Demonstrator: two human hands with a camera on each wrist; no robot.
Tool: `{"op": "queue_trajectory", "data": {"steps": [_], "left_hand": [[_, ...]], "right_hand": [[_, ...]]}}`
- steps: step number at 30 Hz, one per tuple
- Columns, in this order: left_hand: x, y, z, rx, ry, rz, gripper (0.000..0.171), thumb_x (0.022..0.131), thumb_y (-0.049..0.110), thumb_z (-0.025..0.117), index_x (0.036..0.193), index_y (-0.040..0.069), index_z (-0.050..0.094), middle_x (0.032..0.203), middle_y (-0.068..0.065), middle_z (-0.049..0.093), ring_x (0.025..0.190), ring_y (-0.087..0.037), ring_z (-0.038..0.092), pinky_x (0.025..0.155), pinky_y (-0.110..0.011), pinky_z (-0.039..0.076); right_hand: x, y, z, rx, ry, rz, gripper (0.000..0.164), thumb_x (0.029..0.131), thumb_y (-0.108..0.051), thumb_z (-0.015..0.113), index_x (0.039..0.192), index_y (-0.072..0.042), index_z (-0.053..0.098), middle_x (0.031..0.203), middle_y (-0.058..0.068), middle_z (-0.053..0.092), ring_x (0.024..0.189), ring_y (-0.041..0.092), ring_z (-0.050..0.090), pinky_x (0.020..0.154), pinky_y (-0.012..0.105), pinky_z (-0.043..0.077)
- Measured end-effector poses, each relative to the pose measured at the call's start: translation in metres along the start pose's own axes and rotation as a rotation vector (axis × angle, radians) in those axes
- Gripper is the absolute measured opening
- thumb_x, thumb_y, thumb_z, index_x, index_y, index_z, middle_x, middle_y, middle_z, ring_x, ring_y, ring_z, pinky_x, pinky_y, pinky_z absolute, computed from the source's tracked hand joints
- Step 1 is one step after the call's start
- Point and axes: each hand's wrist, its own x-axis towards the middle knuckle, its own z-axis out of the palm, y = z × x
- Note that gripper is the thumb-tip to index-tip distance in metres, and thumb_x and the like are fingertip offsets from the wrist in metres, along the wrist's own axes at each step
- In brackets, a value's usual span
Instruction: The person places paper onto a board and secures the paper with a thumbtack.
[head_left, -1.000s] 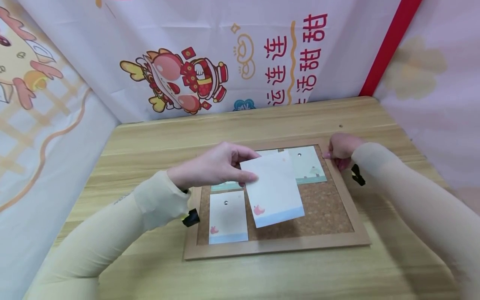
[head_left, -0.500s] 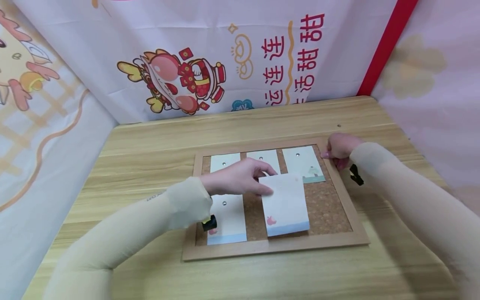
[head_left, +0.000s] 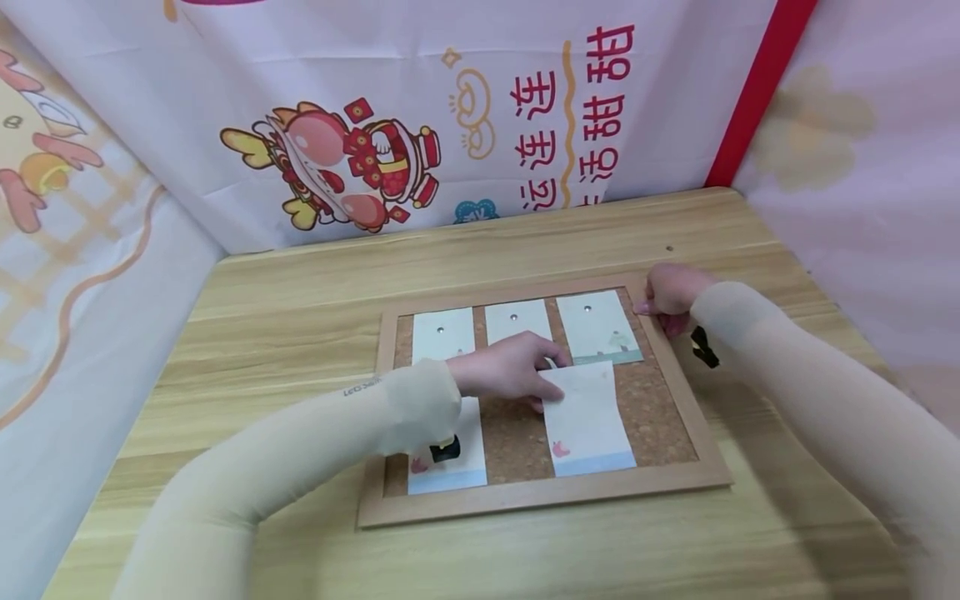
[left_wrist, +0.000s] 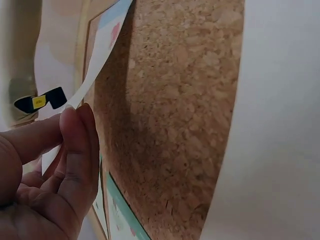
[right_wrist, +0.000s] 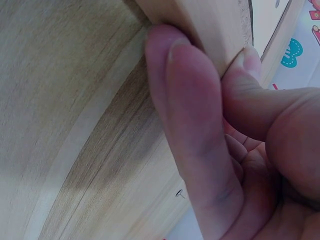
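Observation:
A framed corkboard [head_left: 545, 497] lies on the wooden table. My left hand [head_left: 513, 367] pinches the upper left edge of a white note sheet [head_left: 588, 425] between thumb and fingers. This sheet, with a pink fruit print and a blue bottom band, hangs over the board's lower middle; in the left wrist view it bends away from the cork [left_wrist: 175, 100]. At the board's upper right corner, my right hand [head_left: 670, 292] grips the wooden frame [right_wrist: 212, 30], thumb on top and fingers along the outer side.
Three pinned sheets with green bands, one being this right-hand sheet [head_left: 600, 329], line the board's top. Another pinned sheet [head_left: 471, 437] sits lower left, partly behind my left wrist. A small tack-like object [right_wrist: 180, 193] is on the table behind the board. Printed cloth [head_left: 300, 50] surrounds the table.
My left hand has carried the note sheet right and down, closer over the cork beside the lower left sheet. The right hand keeps its grip on the frame. The view has shifted slightly.

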Motion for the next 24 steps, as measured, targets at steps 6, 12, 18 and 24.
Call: {"op": "queue_trajectory", "data": {"steps": [6, 12, 18, 24], "left_hand": [[0.015, 0.009, 0.009, 0.084, 0.023, 0.003, 0.029, 0.09, 0.009, 0.073, 0.118, 0.008, 0.066, 0.098, -0.003, 0.067, 0.064, -0.013, 0.066, 0.066, -0.027, 0.055], [0.027, 0.018, 0.019, 0.11, 0.02, 0.0, 0.028, 0.09, 0.006, 0.073, 0.117, 0.006, 0.065, 0.095, -0.005, 0.064, 0.061, -0.015, 0.066, 0.062, -0.026, 0.055], [0.034, 0.023, 0.028, 0.189, 0.042, 0.008, 0.024, 0.09, 0.006, 0.073, 0.112, 0.007, 0.065, 0.097, -0.004, 0.062, 0.058, -0.013, 0.065, 0.059, -0.023, 0.053], [0.038, 0.026, 0.034, 0.289, 0.082, -0.02, 0.025, 0.091, 0.01, 0.073, 0.115, 0.008, 0.064, 0.099, -0.002, 0.062, 0.055, -0.012, 0.064, 0.054, -0.022, 0.051]], "right_hand": [[0.0, -0.001, -0.001, 0.006, 0.002, 0.018, 0.029, 0.103, -0.022, 0.055, 0.091, 0.002, 0.065, 0.077, 0.014, 0.069, 0.066, 0.024, 0.069, 0.061, 0.034, 0.055], [0.0, 0.0, 0.0, 0.029, 0.0, 0.012, 0.028, 0.102, -0.022, 0.056, 0.09, 0.002, 0.066, 0.076, 0.014, 0.069, 0.065, 0.023, 0.069, 0.06, 0.033, 0.055], [0.001, 0.002, 0.001, 0.024, 0.005, -0.004, 0.03, 0.102, -0.021, 0.056, 0.085, 0.002, 0.066, 0.071, 0.013, 0.069, 0.061, 0.022, 0.068, 0.057, 0.032, 0.054], [0.001, 0.002, 0.001, 0.028, 0.01, 0.016, 0.03, 0.103, -0.021, 0.056, 0.088, 0.003, 0.067, 0.073, 0.013, 0.069, 0.062, 0.022, 0.068, 0.058, 0.033, 0.054]]}}
